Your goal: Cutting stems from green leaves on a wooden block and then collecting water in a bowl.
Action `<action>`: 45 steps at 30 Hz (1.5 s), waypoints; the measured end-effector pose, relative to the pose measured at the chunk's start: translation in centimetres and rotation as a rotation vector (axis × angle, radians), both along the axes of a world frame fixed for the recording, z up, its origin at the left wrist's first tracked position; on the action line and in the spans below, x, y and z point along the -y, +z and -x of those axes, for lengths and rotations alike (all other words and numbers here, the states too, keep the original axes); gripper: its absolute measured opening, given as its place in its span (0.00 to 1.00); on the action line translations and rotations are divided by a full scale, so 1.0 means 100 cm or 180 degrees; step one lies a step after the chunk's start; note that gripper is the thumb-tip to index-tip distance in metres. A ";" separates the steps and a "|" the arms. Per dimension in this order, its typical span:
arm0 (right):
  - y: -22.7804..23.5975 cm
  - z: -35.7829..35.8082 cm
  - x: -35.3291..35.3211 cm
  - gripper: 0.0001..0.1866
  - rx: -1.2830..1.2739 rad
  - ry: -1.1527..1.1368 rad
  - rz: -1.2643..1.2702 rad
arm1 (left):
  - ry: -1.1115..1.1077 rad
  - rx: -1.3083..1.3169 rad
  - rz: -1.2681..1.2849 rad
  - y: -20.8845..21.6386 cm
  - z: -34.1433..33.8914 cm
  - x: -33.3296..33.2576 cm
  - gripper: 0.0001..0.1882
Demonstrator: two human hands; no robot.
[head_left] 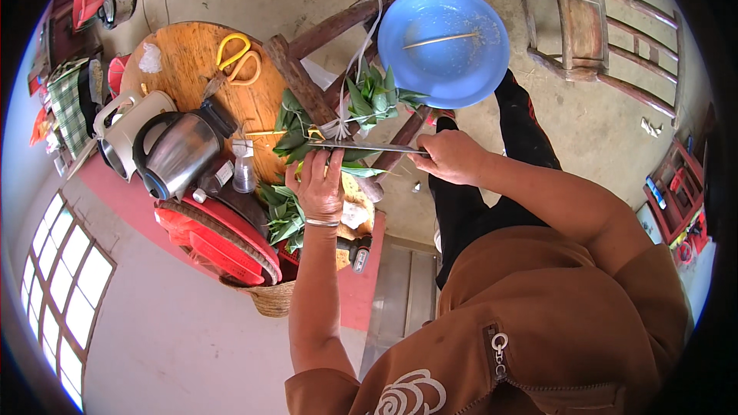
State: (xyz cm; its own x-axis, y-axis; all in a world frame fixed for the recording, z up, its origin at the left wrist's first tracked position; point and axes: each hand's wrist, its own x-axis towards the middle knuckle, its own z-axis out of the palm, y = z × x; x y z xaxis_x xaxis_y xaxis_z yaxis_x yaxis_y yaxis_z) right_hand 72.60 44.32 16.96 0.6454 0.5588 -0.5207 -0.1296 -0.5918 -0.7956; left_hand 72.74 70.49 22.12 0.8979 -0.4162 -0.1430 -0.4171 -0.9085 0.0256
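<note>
In my right hand (455,158) is the end of a long, thin knife (367,147), its grey blade pointing left across green leaves. My left hand (315,188) presses its fingers on the leaves (355,157) just below the blade, at the edge of the round wooden table (181,42). Beyond the blade, a bundle of leaf-wrapped parcels (374,98) hangs by white string (340,124) against a wooden frame (304,81). More leaves (283,215) lie left of my left wrist. What lies under my left fingers is hidden.
A blue basin (453,88) holding a stick and pale grains stands at the far right. Orange-handled scissors (244,69), a steel kettle (181,155), a glass jar (244,169) and a red basket (223,250) crowd the table. A wooden chair (580,27) stands further right.
</note>
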 end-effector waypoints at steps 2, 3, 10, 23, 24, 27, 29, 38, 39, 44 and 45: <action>-0.003 0.003 -0.004 0.17 0.0092 -0.0064 -0.0034 | 0.0001 0.0004 -0.0011 0.000 0.000 -0.001 0.22; -0.005 0.005 -0.006 0.16 0.0119 -0.0087 0.0028 | -0.0001 0.0012 -0.0022 -0.001 -0.001 -0.002 0.22; -0.006 0.012 0.004 0.16 -0.0255 0.0081 0.0444 | -0.0065 0.0018 0.0180 -0.006 -0.003 0.000 0.24; 0.008 0.030 -0.020 0.16 0.0077 0.0020 0.0426 | 0.0072 0.0144 0.0093 0.011 0.020 -0.002 0.18; 0.007 0.030 -0.023 0.16 0.0042 -0.0089 0.0347 | 0.0162 -0.0082 0.0104 0.014 0.027 -0.005 0.18; 0.008 0.040 -0.021 0.17 -0.0164 -0.0272 0.0281 | 0.0280 -0.0207 0.0178 0.014 0.054 -0.016 0.18; 0.011 0.043 -0.018 0.17 -0.0327 -0.0338 0.0285 | 0.0344 -0.0043 0.0204 0.015 0.059 -0.026 0.19; 0.034 0.059 0.001 0.20 -0.0730 -0.0468 -0.0036 | 0.0402 0.0150 0.0248 0.060 0.076 -0.091 0.24; 0.037 0.059 0.002 0.20 -0.0789 -0.0475 -0.0052 | 0.0355 0.0037 0.0182 0.069 0.078 -0.096 0.25; 0.044 0.070 0.006 0.18 -0.0753 -0.0473 -0.0098 | 0.0327 -0.0200 -0.0107 0.113 0.084 -0.117 0.26; 0.046 0.071 0.008 0.17 -0.0688 -0.0415 -0.0058 | 0.0285 -0.0127 -0.0220 0.115 0.089 -0.127 0.25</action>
